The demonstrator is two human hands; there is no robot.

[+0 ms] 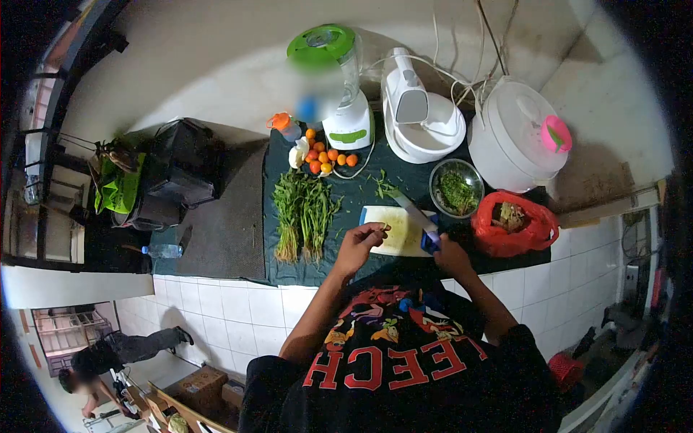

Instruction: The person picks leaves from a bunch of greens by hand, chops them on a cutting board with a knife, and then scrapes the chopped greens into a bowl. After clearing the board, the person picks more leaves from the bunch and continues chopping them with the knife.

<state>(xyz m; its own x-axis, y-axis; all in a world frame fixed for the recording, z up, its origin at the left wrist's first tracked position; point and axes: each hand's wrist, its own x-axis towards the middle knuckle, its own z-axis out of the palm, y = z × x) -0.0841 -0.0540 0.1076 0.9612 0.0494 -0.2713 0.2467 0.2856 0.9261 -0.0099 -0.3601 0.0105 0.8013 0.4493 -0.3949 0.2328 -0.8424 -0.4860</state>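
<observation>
My right hand (452, 257) grips a knife (417, 214) by its blue handle, its blade slanting up and left over the cutting board (390, 245). My left hand (359, 247) is closed in a pinch above the board's left side; what its fingertips hold, if anything, is too small to name. Some green scraps (382, 185) lie just beyond the board. To the left rest bunches of leafy greens (303, 209) with roots toward me. A bowl of chopped greens (458, 189) stands right of the blade.
A red plastic bag (498, 242) sits at the right. Behind are tomatoes (333, 155), a blender (349, 126), a white stand mixer (426, 119) and a large white container (505, 137). A bottle (163, 251) lies left. Another person (123, 350) is at lower left.
</observation>
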